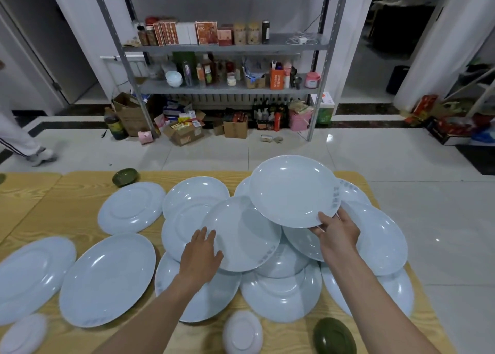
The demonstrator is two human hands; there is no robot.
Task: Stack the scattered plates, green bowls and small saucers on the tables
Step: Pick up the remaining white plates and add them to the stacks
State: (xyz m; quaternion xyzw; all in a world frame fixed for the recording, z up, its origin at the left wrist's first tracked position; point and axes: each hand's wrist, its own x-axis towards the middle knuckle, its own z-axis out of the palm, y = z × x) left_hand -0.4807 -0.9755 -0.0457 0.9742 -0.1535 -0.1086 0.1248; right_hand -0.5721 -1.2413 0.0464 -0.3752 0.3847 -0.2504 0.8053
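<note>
Several pale blue plates lie scattered and overlapping on the wooden table (pixel 80 193). My right hand (pixel 338 231) pinches the near rim of one raised plate (pixel 293 191), held tilted above the pile. My left hand (pixel 201 256) grips the left edge of a second plate (pixel 246 235) that lies on top of the pile. One green bowl (pixel 125 177) stands at the far edge. Another green bowl (pixel 334 336) lies upside down at the near edge. A small saucer (pixel 243 332) lies face down near me, and another saucer (pixel 25 335) sits at the near left.
A large oval plate (pixel 107 280) and another plate (pixel 30 276) lie at the left. Behind the table stands a metal shelf rack (pixel 225 85) with bottles and boxes, cartons on the tiled floor below. A person's leg (pixel 18 142) shows at far left.
</note>
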